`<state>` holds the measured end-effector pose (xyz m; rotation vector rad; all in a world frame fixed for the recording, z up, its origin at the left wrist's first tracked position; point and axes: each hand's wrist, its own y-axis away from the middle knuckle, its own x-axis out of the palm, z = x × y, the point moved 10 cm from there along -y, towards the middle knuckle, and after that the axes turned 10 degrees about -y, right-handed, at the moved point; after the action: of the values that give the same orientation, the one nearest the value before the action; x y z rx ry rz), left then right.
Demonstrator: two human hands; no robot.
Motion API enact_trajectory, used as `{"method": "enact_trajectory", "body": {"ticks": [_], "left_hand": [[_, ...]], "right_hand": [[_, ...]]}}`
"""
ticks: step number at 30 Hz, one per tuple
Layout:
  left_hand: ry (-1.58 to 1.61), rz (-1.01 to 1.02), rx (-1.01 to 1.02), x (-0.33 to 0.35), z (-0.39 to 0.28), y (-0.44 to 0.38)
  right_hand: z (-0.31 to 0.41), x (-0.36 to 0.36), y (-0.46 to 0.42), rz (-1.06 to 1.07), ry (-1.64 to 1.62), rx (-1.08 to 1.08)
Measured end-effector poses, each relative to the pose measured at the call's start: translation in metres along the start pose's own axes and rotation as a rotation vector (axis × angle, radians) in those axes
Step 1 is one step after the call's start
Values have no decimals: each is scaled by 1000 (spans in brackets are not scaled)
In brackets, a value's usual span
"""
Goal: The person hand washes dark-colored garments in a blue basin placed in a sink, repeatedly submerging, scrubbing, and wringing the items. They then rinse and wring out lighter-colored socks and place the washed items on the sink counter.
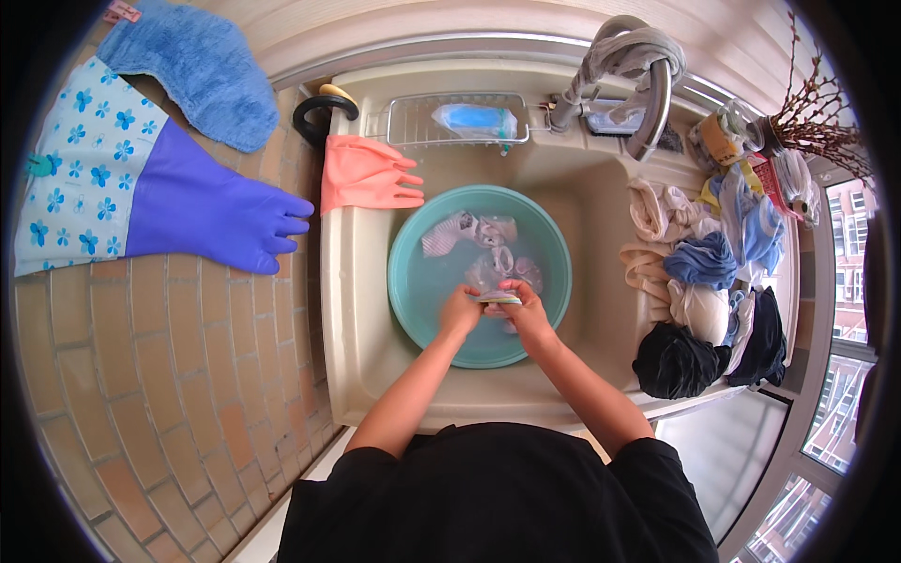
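Note:
A round teal plastic basin (415, 310) stands in the beige sink and holds cloudy water. Over its near half, my left hand (462, 310) and my right hand (526, 310) grip a small light striped cloth (498, 298) between them, probably a sock. Just beyond my fingers, several small pale fabric pieces (502, 260) lie in the water. A pink-and-white striped sock (447, 236) floats near the basin's far left, beside another wet pale piece (497, 230). Parts of the held cloth are hidden by my fingers.
A pink rubber glove (362, 176) hangs over the left edge of the sink (598, 204). Behind are a wire rack (415, 134) and a cloth-wrapped faucet (662, 91). Piled clothes (700, 260) lie right. A purple glove (204, 204) and blue fluffy cloth (204, 77) hang by the brick wall (155, 352).

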<state>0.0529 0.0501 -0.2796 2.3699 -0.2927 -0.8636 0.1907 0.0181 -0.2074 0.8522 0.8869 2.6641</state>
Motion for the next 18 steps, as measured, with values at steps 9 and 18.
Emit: {"method": "enact_trajectory", "body": {"ticks": [9,18], "left_hand": [[1049,862,-84,54,-28,29],[879,1007,47,-31,-115,60]], "right_hand": [[42,3,-4,87,-381,144],[40,0,-13,30,78,167]]}}
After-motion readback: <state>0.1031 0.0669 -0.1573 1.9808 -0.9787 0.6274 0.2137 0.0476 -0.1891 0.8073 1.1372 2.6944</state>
